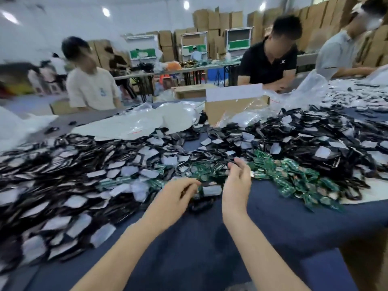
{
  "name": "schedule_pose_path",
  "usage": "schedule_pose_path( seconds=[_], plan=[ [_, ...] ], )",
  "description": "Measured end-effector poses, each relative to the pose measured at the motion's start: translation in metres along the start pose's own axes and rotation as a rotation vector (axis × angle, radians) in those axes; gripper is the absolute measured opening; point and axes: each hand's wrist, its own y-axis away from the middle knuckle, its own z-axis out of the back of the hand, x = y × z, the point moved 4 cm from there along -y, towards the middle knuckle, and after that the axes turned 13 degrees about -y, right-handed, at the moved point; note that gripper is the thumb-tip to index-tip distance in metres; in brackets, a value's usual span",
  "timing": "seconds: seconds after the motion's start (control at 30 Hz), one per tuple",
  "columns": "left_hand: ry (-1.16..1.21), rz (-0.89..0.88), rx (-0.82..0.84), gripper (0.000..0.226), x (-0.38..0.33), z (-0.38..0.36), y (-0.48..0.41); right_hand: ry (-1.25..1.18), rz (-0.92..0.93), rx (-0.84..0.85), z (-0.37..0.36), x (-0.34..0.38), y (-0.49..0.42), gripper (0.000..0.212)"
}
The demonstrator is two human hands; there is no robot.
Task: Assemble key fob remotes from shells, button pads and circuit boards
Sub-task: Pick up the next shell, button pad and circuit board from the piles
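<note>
Okay, left hand (178,194): fingers curled down at the near edge of the heap, tips on a film-faced piece (211,190); gripped or only touched, too blurred to tell.
Right hand (237,181): upright just beside it, fingers loosely bent, tips near together; maybe a dark sliver there, can't tell.
Circuit boards (294,173): a loose green drift right ahead of both hands, spilling off to the right.
Shells (63,185): black, many with pale film, piled left, centre and right across the blue tablecloth (210,238).
Button pads: can't pick any out in this jumble.
Progress: no finished fob showing anywhere; looks like part-picking for one unit, heaps left to go.
Across the table: three people (270,64) working, a cardboard box (231,108) between.
</note>
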Motion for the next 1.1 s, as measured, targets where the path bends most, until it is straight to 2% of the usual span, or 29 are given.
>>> schedule_pose_path(
  seconds=[0.13, 0.27, 0.4, 0.43, 0.63, 0.73, 0.97, 1.1],
  plan=[
    [-0.046, 0.149, -0.088, 0.024, 0.060, 0.024, 0.015, 0.196, 0.114, 0.152, -0.037, -0.015, -0.005, 0.025],
    [-0.050, 0.199, -0.097, 0.026, 0.073, 0.026, -0.002, 0.433, 0.228, 0.327, -0.061, -0.019, -0.033, 0.024],
    [-0.086, 0.140, -0.120, 0.025, 0.064, 0.016, -0.034, 0.822, 0.598, 0.498, -0.071, -0.020, -0.048, 0.030],
    [-0.136, 0.113, -0.106, 0.026, 0.060, 0.012, -0.044, 0.859, 0.625, 0.515, -0.070, -0.023, -0.052, 0.031],
    [-0.491, -0.031, 0.151, 0.047, 0.040, -0.019, -0.088, 0.925, 0.592, 0.427, -0.058, -0.026, -0.072, 0.029],
    [-0.559, -0.077, 0.155, 0.039, 0.036, -0.026, -0.096, 0.992, 0.538, 0.435, -0.056, -0.029, -0.075, 0.030],
    [-0.446, -0.104, 0.062, 0.021, 0.037, -0.025, -0.086, 1.226, 0.365, 0.566, -0.052, -0.046, -0.080, 0.035],
    [-0.160, -0.003, -0.006, 0.009, 0.047, -0.014, -0.079, 1.231, 0.378, 0.568, -0.051, -0.046, -0.081, 0.033]
  ],
)
